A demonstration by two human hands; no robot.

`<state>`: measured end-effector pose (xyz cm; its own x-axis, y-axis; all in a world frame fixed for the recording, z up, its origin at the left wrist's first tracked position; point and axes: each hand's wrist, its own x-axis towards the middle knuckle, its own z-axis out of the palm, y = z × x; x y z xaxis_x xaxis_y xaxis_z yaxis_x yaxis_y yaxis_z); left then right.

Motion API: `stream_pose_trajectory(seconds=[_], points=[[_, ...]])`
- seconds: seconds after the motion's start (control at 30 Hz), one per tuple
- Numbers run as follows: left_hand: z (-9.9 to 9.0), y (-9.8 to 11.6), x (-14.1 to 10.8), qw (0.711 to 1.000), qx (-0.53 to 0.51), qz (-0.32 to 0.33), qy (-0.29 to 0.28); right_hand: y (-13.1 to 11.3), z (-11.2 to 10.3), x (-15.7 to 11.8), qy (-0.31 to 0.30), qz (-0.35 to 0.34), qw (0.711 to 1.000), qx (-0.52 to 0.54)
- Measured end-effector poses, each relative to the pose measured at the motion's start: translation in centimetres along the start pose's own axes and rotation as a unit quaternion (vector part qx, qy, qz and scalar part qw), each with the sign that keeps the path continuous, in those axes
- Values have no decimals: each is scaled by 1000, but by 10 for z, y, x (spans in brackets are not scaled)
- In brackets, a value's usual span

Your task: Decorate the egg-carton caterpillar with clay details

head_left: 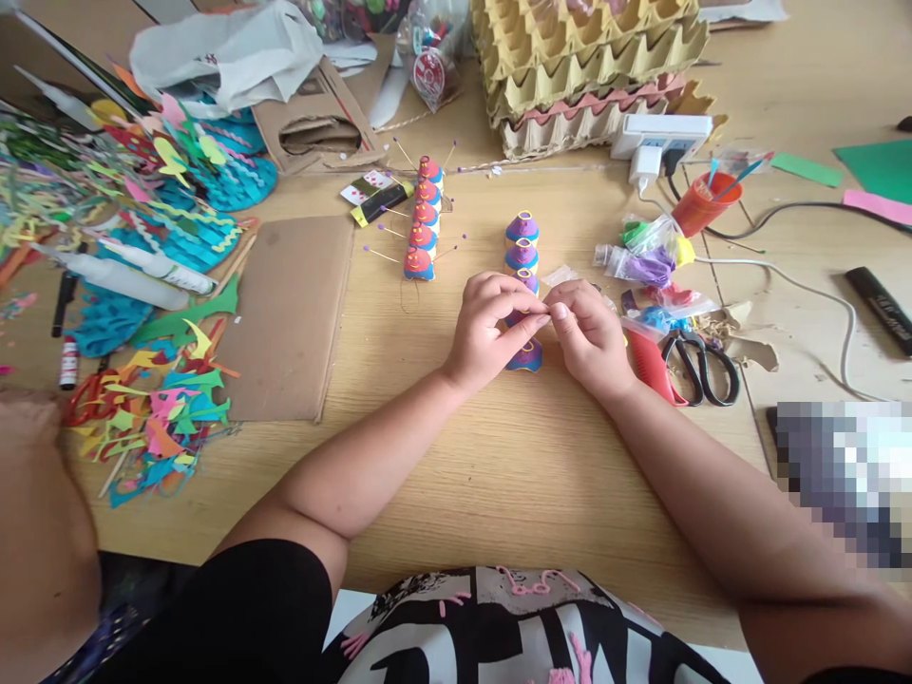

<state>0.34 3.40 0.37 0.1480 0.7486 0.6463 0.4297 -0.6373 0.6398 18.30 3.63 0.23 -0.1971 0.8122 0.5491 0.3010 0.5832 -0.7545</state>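
Note:
My left hand point(494, 328) and my right hand point(590, 340) meet at the fingertips, pinched around something too small to make out. Both are over a row of blue and purple bumps with yellow rings point(523, 229), which stands on the table and is partly hidden by the fingers. To the left is a second row, red-orange and blue with small faces point(420, 237); thin sticks with purple tips stick out from its sides.
Scissors point(701, 367), a red item point(652, 366) and bagged clay point(652, 266) lie right of my hands. Cardboard point(289, 318) and paper scraps point(167, 418) are left. Egg trays point(584, 71), a power strip point(662, 133) and an orange cup point(702, 206) stand behind. Someone's arm point(43, 532) shows at far left.

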Motion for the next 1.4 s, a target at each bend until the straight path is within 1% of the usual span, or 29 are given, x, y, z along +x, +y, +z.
stream_pose_trajectory(seconds=[0.2,0.3,0.43,0.57,0.63,0.7,0.77,0.9,1.0,1.1,1.23,1.37,1.4], points=[[1,0,0,1000,-5,2,5,0,0,0,12,-19,1000,1],[1,-1,-1,1000,-3,-3,17,2,1,0,25,-28,998,-45],[2,-1,-3,999,2,-30,29,7,3,-1,19,-42,994,-99],[2,-1,-3,999,1,-31,41,7,2,-2,21,-96,987,-128],[1,-1,-3,998,2,-25,50,5,0,-4,14,-126,982,-139],[0,-1,-4,998,2,-24,59,2,-2,-6,-2,-141,978,-152],[-1,-1,-5,997,5,-30,65,1,-4,-8,-7,-145,976,-160],[0,-4,-8,996,14,-34,79,0,-7,-10,8,-145,975,-169],[1,-6,-9,995,20,-19,91,0,-6,-9,14,-148,973,-174],[2,-8,-10,994,30,0,103,0,-4,-9,1,-165,970,-177],[6,-12,-11,993,49,10,110,3,0,-11,-17,-199,957,-210],[8,-14,-9,991,46,13,127,7,2,-13,4,-194,946,-260],[8,-14,-8,991,44,4,127,8,2,-14,7,-191,944,-267]])
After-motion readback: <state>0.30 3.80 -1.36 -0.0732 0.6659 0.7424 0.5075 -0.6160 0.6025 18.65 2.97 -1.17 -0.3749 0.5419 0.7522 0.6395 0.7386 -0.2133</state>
